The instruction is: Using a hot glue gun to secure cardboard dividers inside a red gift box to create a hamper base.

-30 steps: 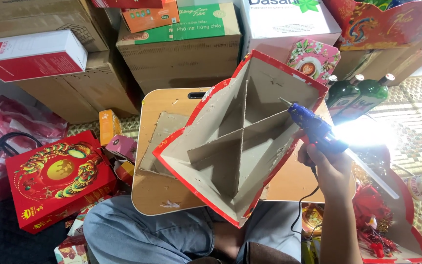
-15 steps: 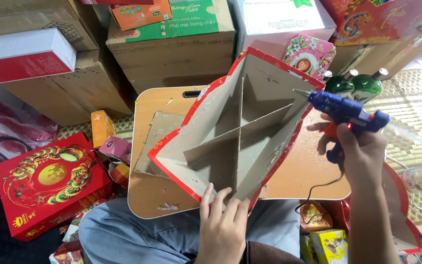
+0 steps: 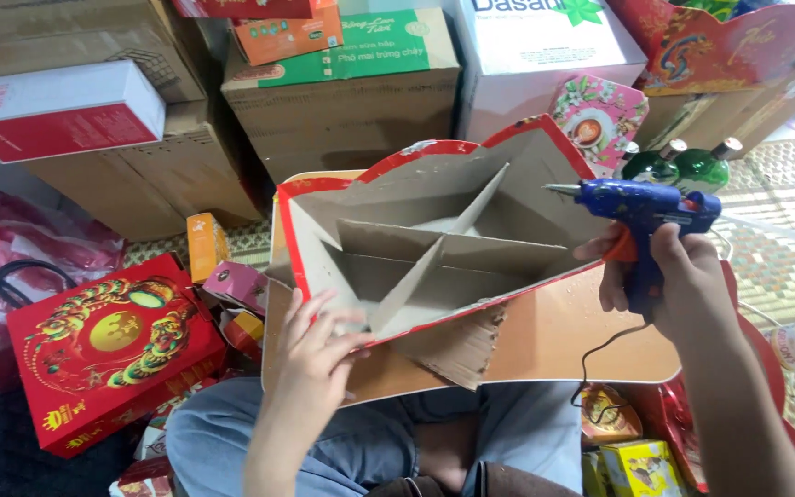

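At your far left a red gift box [image 3: 108,354] with a gold dragon pattern lies on the floor, and above it a red-and-white carton [image 3: 57,110] rests on brown cardboard boxes. Just right of the gift box, a few small orange and pink packets [image 3: 223,276] sit beside the tabletop [image 3: 554,340], a small wooden one over your lap. Your left hand [image 3: 319,354] grips the near lower edge of the cardboard tray [image 3: 434,244], fingers [image 3: 301,308] curled over its red rim and reaching inside. The tray is tilted up on edge on the tabletop, open side facing you, with cardboard dividers splitting it into compartments. A loose flap of brown cardboard [image 3: 457,345] hangs below its lower edge. To the right, your right hand [image 3: 669,281] is clenched around the handle of a blue glue gun [image 3: 641,207], its nozzle pointing left, just at the tray's upper right corner. Behind the gun stand two green bottles [image 3: 683,166].
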